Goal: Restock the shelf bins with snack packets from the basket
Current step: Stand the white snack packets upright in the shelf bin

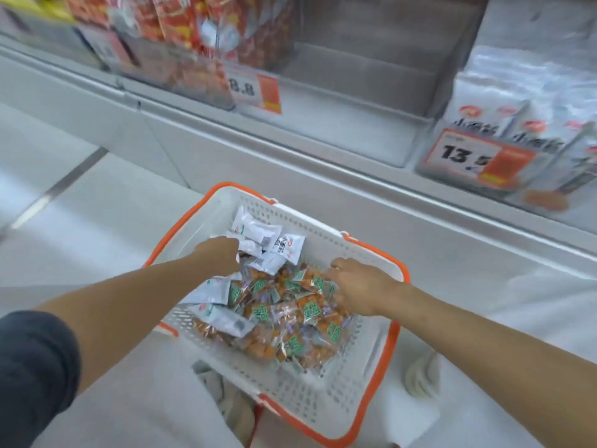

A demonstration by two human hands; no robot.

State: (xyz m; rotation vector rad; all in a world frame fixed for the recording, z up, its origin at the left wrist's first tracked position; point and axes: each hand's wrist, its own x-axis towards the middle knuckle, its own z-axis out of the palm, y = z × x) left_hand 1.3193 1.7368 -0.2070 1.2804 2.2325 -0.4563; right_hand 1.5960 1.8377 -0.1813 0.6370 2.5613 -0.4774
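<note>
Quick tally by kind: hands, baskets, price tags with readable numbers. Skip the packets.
Hands: 2, left hand and right hand
Basket: 1
Readable price tags: 2, 8.8 tag and 13.5 tag
Total: 5

White perforated basket (323, 405), orange rim; orange-green packets (292, 321).
</note>
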